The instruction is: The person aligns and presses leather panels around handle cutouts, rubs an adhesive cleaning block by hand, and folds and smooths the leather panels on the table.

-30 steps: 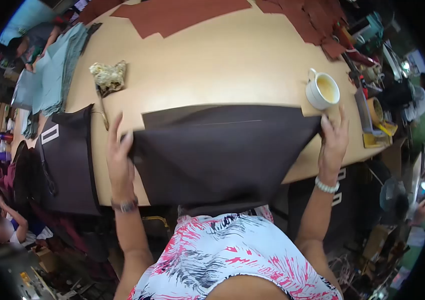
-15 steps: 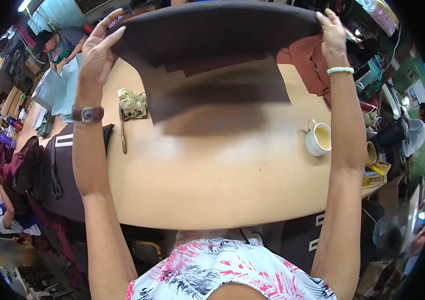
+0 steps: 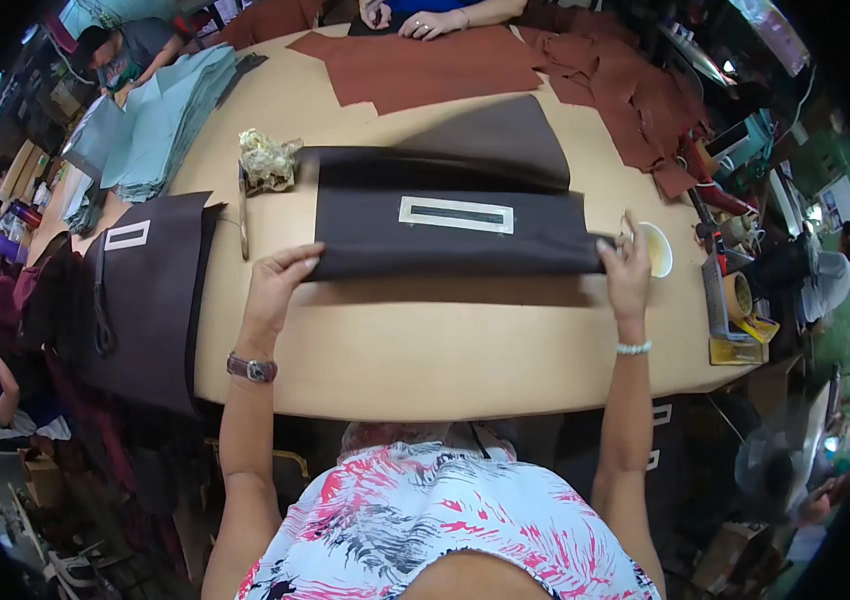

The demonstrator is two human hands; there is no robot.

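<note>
both hands (image 3: 279, 287) pinch the dark sheet (image 3: 450, 253) by its near corners, long axis running left to right

Workshop, shown by rust sheets (image 3: 425, 72) along the tabletop's (image 3: 445, 362) far edge, green sheets (image 3: 167, 125) at its left edge, a co-worker (image 3: 152, 45) beyond.

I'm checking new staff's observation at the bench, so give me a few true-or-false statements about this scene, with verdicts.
1. The left hand and right hand are at opposite ends of the dark sheet. True.
2. The cup stands beside the left hand. False: it is beside the right hand.
3. A white frame shows on the dark sheet. True.
4. The reddish pieces lie at the near edge of the table. False: they lie toward the far side.
</note>
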